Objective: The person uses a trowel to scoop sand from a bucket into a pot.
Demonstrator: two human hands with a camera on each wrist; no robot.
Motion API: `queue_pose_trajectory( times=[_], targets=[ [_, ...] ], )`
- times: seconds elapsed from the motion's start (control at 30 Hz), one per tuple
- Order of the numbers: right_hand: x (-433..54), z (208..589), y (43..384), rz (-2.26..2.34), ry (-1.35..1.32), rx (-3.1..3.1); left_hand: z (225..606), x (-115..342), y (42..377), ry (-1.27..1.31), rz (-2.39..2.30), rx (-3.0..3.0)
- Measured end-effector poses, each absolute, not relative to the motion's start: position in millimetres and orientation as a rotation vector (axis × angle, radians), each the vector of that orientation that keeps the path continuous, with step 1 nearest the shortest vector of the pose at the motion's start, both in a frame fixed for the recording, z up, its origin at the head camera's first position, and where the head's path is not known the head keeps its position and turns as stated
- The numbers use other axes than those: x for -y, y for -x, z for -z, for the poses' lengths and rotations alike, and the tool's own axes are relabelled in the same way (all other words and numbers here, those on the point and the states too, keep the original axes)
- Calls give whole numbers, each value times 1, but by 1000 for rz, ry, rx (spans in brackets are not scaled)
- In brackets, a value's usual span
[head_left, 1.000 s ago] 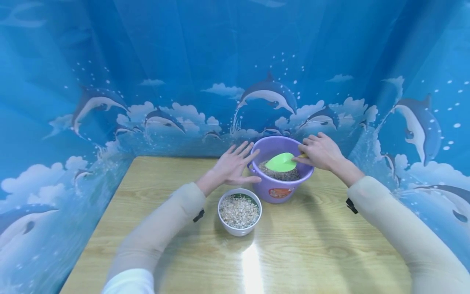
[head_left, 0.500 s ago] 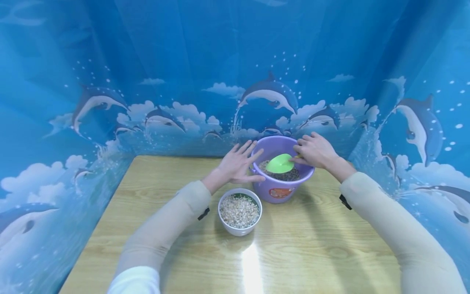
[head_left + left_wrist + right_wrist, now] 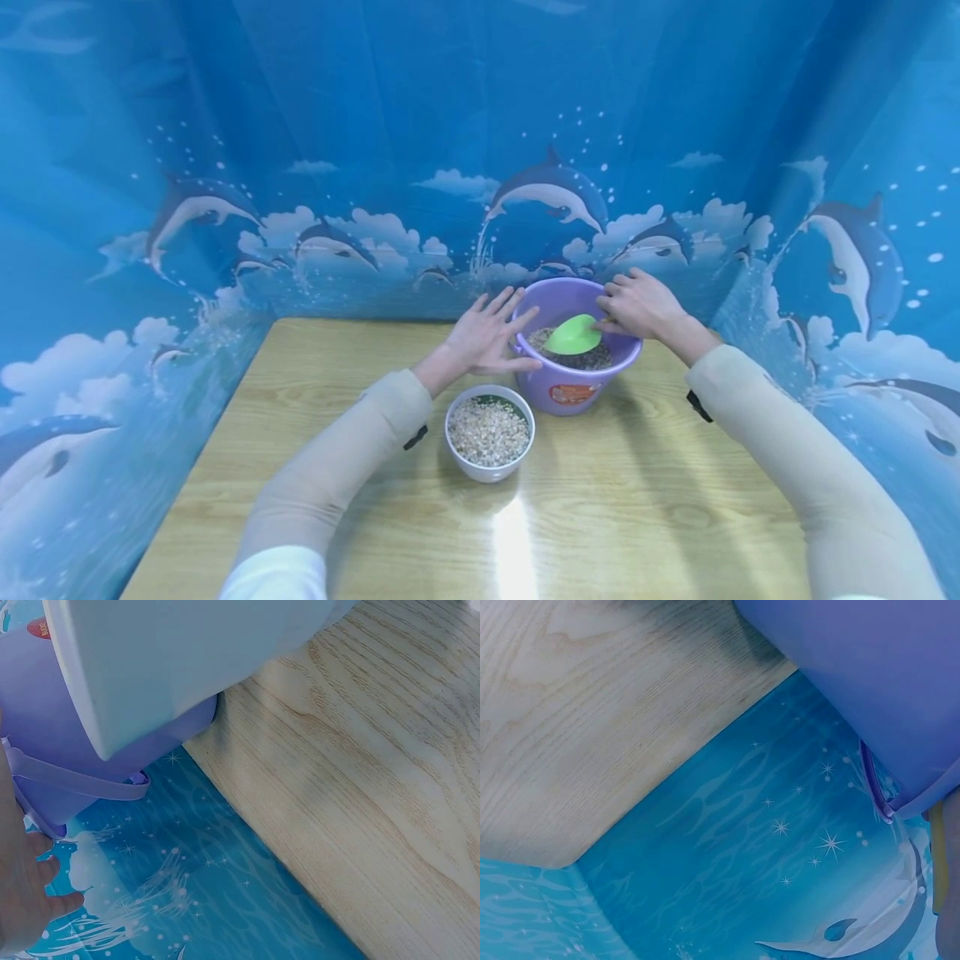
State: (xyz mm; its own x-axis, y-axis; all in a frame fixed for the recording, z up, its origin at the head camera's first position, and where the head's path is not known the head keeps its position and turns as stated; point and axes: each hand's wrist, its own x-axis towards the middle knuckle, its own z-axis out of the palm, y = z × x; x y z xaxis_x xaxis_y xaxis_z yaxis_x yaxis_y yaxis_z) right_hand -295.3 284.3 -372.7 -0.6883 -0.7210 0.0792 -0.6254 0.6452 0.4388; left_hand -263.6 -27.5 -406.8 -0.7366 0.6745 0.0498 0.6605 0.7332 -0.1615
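A purple bucket (image 3: 538, 388) stands near the back of the table, with grey-brown gravel (image 3: 597, 357) inside. My right hand (image 3: 639, 308) grips the yellow handle of a toy shovel over the bucket's right rim. The shovel's bright green blade (image 3: 573, 335) hangs tilted inside the bucket, above the gravel. Fingers spread, my left hand (image 3: 489, 337) rests at the bucket's left rim. In front of that hand is a white bowl (image 3: 486, 473) holding pale gravel (image 3: 487, 433), with a dark green patch showing near its back edge. In the left wrist view the bowl (image 3: 187, 667) partly hides the bucket (image 3: 45, 697).
The wooden table (image 3: 645, 500) ends just behind the bucket, where a blue dolphin-print curtain (image 3: 420, 208) hangs along the back and sides. The bucket's purple carrying handle (image 3: 82, 782) hangs down its far side.
My right hand and forearm have shifted a little left, the shovel blade staying in the bucket. My left hand has moved slightly right, closer against the bucket. Bucket and bowl have stayed put.
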Motion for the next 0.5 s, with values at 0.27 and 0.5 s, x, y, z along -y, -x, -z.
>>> queue_pose_trajectory(
  times=[0.27,0.5],
  targets=[
    [-280,369,299,728,-1127,2615,407,29,264,1094,-196,2817],
    [-281,362,302,804,-1175,2561,409,28,265,1097,-201,2811]
  ],
)
